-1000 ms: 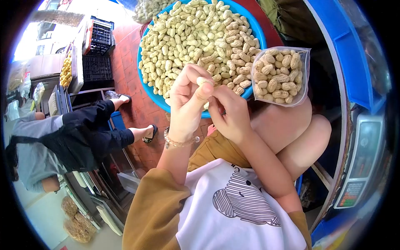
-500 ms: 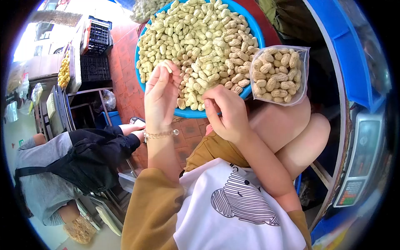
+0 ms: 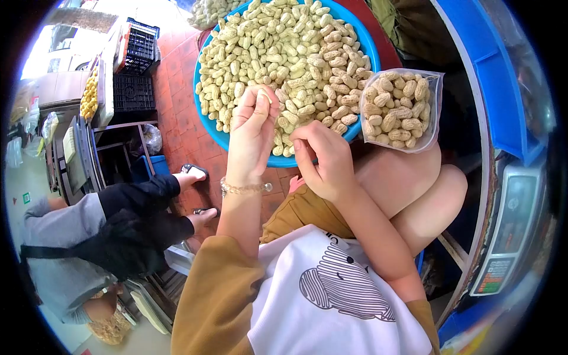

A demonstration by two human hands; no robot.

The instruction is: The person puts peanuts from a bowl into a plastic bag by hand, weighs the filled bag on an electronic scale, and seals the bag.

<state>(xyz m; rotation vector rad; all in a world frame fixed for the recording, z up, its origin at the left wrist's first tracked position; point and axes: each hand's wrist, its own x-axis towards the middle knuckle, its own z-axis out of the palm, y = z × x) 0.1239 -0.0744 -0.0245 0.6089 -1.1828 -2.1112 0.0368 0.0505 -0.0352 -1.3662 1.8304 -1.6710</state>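
A blue basin (image 3: 280,161) heaped with unshelled peanuts (image 3: 278,44) stands in front of me. Over its near edge, my left hand (image 3: 254,130) is closed, thumb against fingers, on a small pale peanut (image 3: 265,96). My right hand (image 3: 324,158) is beside it at the near rim, fingers curled to the thumb; anything inside them is hidden. To the right, a clear plastic bag (image 3: 438,94) full of tan peanuts stands open by my knee.
Blue bins (image 3: 503,77) and a scale-like device (image 3: 506,231) line the right side. On the left are stacked black crates (image 3: 135,94), yellow fruit (image 3: 90,97) and a person in grey and black (image 3: 71,236). Red brick paving (image 3: 177,106) shows beside the basin.
My left hand has moved right, towards my right hand, still pinching the pale peanut. My right hand has hardly moved. The person on the left has shifted their legs.
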